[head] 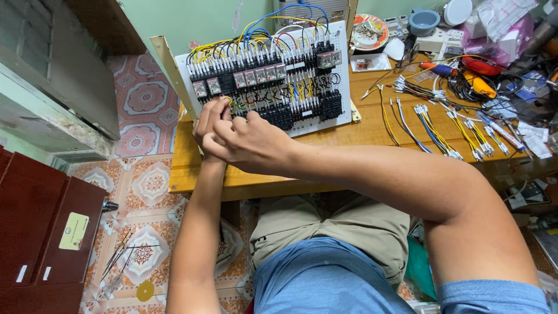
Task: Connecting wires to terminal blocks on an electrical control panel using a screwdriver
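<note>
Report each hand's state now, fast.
Left hand: fingers curled against the white perforated wiring panel; anything held cannot be told.
Right hand: fingers pinched shut beside the left; contents hidden.

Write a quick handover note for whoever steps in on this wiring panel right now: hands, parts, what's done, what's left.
Left hand and right hand: together at the lower left of the white control panel, fingers pinching at a yellow wire; grip hidden.
Panel stands tilted on the wooden table.
Done: relays and terminal rows mounted, many wires routed on top.
Left: loose pre-cut wires lie in bunches to the right, unconnected.
</note>
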